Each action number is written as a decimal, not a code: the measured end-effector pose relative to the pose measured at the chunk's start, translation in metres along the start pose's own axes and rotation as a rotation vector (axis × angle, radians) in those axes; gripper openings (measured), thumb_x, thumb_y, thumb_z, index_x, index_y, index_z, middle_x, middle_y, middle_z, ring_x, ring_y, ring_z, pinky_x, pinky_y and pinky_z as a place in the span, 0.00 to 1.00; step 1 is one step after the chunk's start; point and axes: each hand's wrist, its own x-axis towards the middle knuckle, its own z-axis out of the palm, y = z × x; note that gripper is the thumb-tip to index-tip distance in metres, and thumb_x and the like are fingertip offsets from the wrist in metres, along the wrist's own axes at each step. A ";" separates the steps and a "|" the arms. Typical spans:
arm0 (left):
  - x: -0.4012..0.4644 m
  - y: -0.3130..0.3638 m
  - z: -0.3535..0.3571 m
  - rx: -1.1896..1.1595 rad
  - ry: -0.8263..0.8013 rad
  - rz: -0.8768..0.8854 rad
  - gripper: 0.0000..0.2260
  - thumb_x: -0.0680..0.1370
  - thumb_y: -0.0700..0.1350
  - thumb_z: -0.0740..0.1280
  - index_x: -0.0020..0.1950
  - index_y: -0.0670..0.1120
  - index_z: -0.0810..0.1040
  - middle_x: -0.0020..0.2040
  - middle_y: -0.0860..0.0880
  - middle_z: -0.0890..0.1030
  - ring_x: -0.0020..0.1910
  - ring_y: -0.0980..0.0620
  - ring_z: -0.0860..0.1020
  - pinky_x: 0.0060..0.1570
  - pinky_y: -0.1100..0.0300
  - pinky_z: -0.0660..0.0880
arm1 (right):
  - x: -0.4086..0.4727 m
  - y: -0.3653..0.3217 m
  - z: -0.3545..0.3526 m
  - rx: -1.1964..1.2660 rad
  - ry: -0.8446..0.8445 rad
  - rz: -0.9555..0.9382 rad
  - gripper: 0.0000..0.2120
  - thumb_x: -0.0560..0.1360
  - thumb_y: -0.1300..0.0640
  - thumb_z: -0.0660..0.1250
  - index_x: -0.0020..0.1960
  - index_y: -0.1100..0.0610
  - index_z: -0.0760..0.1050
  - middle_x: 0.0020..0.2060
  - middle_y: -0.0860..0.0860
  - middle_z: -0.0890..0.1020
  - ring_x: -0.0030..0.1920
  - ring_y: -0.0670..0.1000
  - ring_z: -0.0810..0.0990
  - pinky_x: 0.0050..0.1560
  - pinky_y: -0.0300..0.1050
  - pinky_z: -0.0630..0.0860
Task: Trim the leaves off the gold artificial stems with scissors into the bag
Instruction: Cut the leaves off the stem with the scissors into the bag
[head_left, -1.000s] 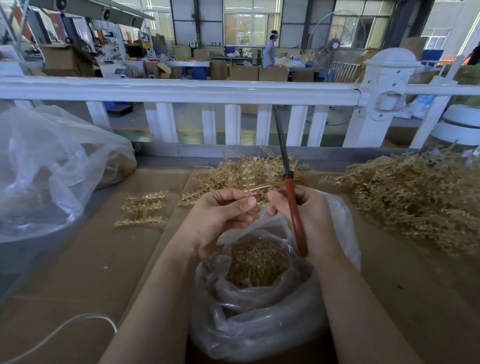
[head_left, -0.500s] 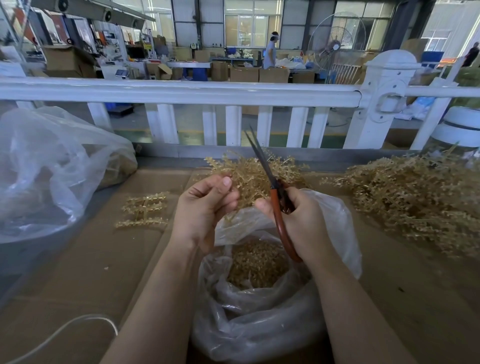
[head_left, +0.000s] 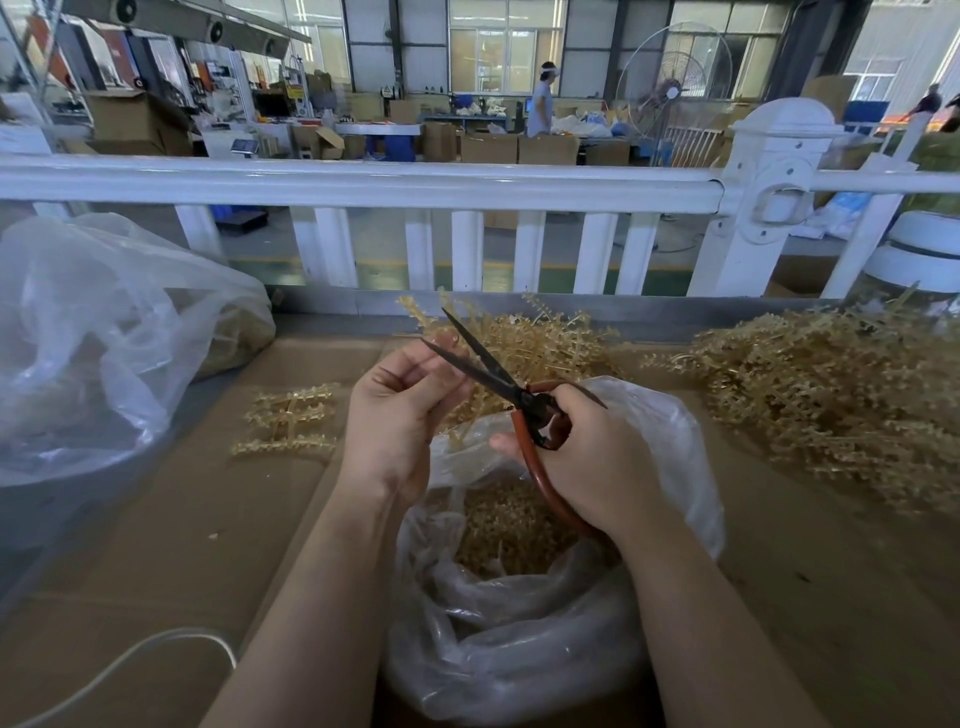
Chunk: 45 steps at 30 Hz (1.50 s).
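Since a moment ago the scissors (head_left: 498, 382) have swung leftward, blades now parted by the left hand (head_left: 402, 415), which pinches a gold stem (head_left: 457, 423). The right hand (head_left: 576, 457) grips the red handles above the clear bag (head_left: 675, 467) of gold clippings (head_left: 511, 535).

two bare forearms, no sleeves in view, left grip (head_left: 397, 415) & right grip (head_left: 582, 457) ungloved

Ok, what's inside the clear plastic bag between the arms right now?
The clear plastic bag holds a heap of small gold trimmed leaf pieces. The right hand and the red-handled scissors cover part of the opening, and crumpled plastic hides how deep the heap goes.
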 end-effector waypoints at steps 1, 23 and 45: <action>0.000 0.000 0.000 -0.001 -0.009 0.014 0.09 0.67 0.35 0.71 0.47 0.41 0.82 0.40 0.47 0.85 0.41 0.52 0.83 0.47 0.62 0.81 | 0.000 -0.001 -0.001 -0.011 0.001 -0.006 0.28 0.64 0.21 0.60 0.49 0.42 0.73 0.39 0.33 0.76 0.42 0.35 0.74 0.37 0.29 0.67; 0.003 -0.001 -0.003 -0.039 -0.013 0.045 0.12 0.67 0.34 0.72 0.49 0.39 0.79 0.41 0.46 0.84 0.41 0.51 0.83 0.48 0.60 0.81 | -0.002 0.001 0.001 -0.074 0.107 -0.038 0.29 0.62 0.18 0.58 0.44 0.41 0.75 0.32 0.33 0.75 0.36 0.33 0.74 0.32 0.27 0.65; 0.001 0.000 -0.006 0.107 -0.065 0.018 0.09 0.66 0.35 0.73 0.45 0.40 0.80 0.40 0.46 0.84 0.40 0.52 0.82 0.45 0.62 0.78 | -0.001 0.000 -0.002 -0.119 0.143 -0.086 0.32 0.65 0.19 0.57 0.47 0.46 0.77 0.37 0.38 0.79 0.37 0.41 0.77 0.35 0.32 0.70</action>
